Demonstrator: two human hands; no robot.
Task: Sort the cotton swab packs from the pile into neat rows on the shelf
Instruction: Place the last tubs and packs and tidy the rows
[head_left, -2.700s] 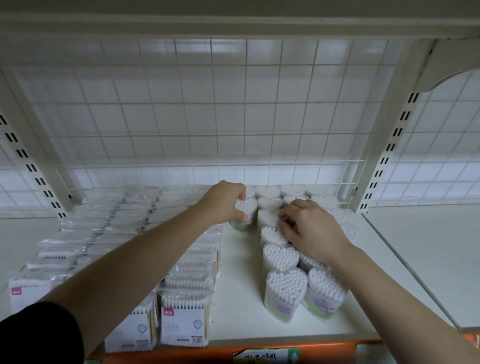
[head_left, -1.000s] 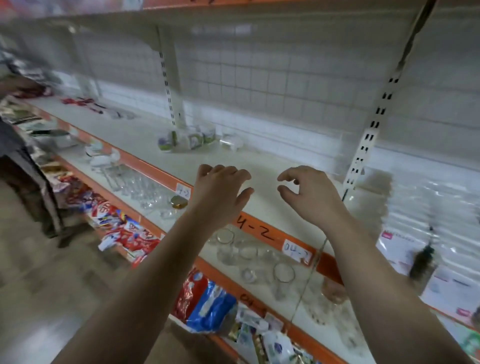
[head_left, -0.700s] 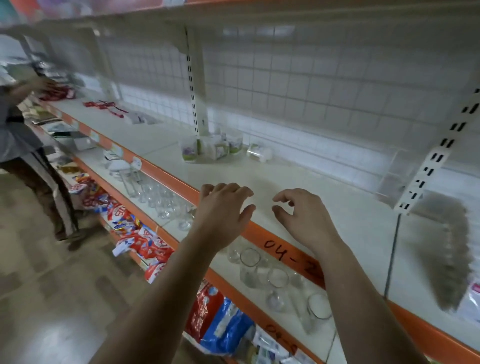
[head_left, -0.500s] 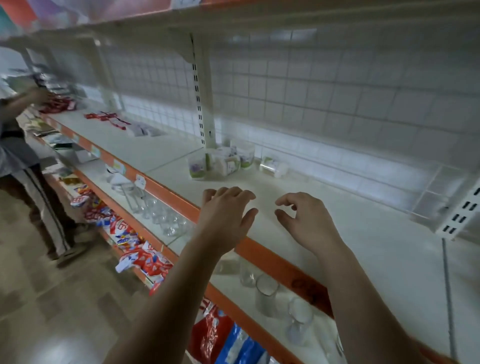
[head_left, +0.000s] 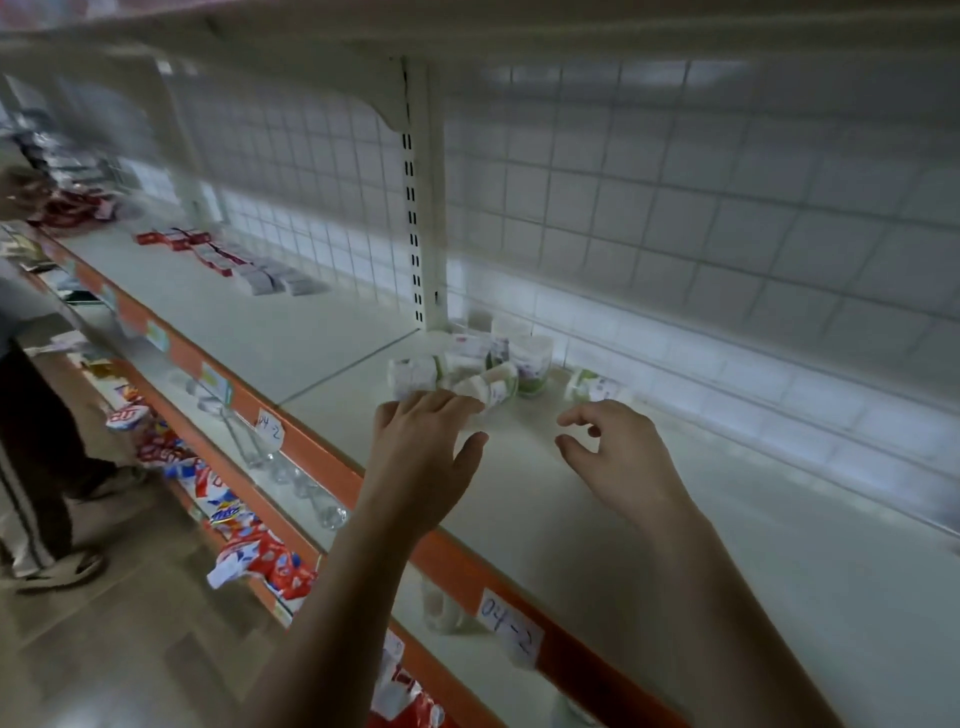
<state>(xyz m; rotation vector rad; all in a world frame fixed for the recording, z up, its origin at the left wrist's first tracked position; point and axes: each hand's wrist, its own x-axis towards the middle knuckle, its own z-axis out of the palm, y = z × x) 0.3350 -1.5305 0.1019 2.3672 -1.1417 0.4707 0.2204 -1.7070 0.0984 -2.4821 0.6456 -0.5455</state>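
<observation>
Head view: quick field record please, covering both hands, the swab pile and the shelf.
left hand: open, fingers straight, reaching at the pile's near edge; contact unclear
right hand: loosely curled, holds nothing, above the shelf
pile: cotton swab packs jumbled near the back grid, by the upright post
stray pack: lying apart, right of the pile
shelf: white, orange front edge, label reads 04-2
bystander: another person at far left

Cotton swab packs (head_left: 470, 366) piled loosely, some toppled, on shelf (head_left: 675, 545) near upright.
</observation>
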